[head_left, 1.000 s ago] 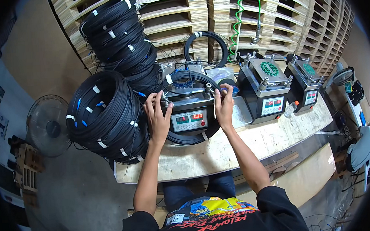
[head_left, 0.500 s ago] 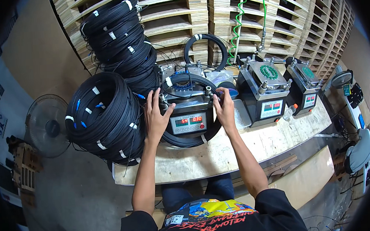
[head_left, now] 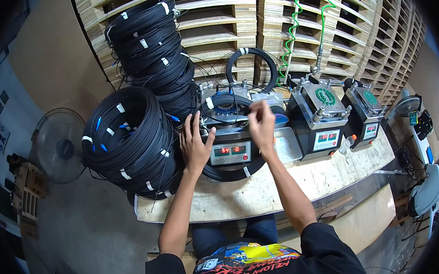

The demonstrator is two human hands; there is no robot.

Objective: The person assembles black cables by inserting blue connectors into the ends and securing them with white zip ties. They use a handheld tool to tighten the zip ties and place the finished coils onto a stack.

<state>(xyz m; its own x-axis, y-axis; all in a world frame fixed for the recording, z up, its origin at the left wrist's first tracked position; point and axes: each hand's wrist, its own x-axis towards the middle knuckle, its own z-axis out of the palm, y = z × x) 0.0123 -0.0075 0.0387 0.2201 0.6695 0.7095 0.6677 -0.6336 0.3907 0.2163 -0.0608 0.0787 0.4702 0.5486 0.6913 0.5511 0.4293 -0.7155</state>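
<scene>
A black cable coil [head_left: 247, 172] with white tape ties loops around the front polishing machine [head_left: 229, 161], which has a metal top and a lit red display. My left hand [head_left: 196, 147] rests against the machine's front left corner, fingers stretched and thumb apart, beside a metal corner knob. My right hand [head_left: 262, 127] is at the front right corner, its fingers curled together and slightly blurred. It covers the knob spot there, and what the fingers hold is hidden. Part of the coil lies over the machine's top plate, close to both hands.
Tall stacks of black cable coils [head_left: 130, 152] stand close on the left. Two more machines [head_left: 319, 126] [head_left: 363, 110] stand to the right, with a clear tray [head_left: 286, 145] and a small bottle [head_left: 347, 144]. Wooden pallets [head_left: 213, 37] and a green coiled hose [head_left: 293, 32] are behind.
My right hand has come off the coil's right side and curled in over the front right corner. My left hand stays at the left corner. The whole view has shifted slightly.
</scene>
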